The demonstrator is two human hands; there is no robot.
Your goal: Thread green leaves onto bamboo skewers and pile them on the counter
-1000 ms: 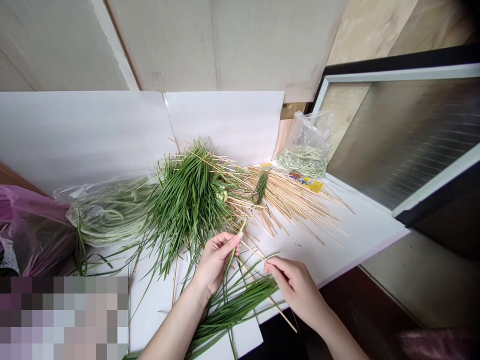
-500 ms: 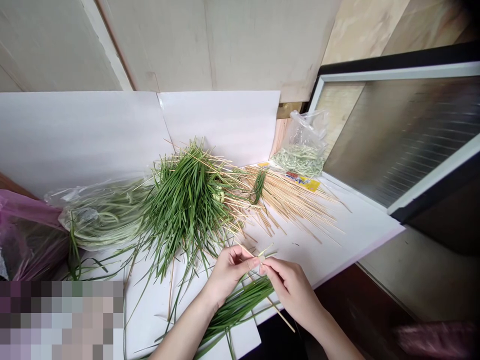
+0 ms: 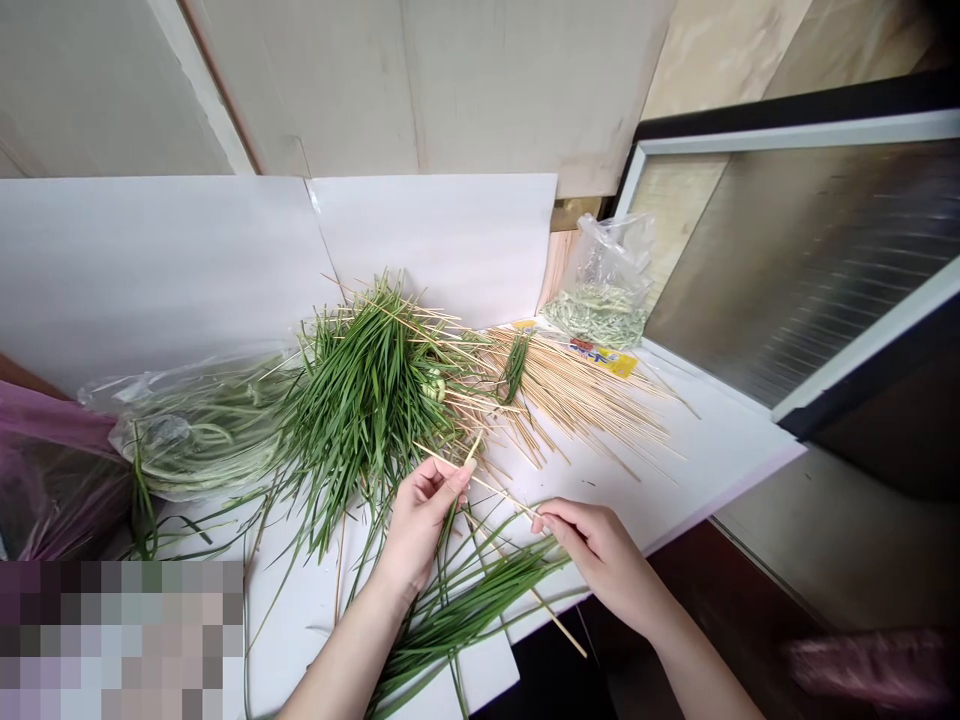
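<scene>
My left hand (image 3: 421,522) pinches a thin bamboo skewer (image 3: 480,482) together with a narrow green leaf (image 3: 466,470). My right hand (image 3: 604,555) grips the skewer's other end between thumb and fingertips, so the skewer spans the gap between my hands. Beneath my hands lies a loose bunch of long green leaves (image 3: 465,610). A larger heap of these leaves (image 3: 367,410), with skewers poking through it, sits just beyond my left hand. Many loose skewers (image 3: 577,395) fan out on the white board (image 3: 697,455) to the right.
A clear bag of pale green stalks (image 3: 195,430) lies at left, with a pink bag (image 3: 52,470) beyond it. Another clear bag (image 3: 604,290) stands at the back right. White sheets (image 3: 435,240) line the wall. A metal-framed panel (image 3: 795,260) stands at right.
My hands have drawn apart from nearly touching. The right hand has moved right along the skewer, which now spans between them, and the view has shifted slightly.
</scene>
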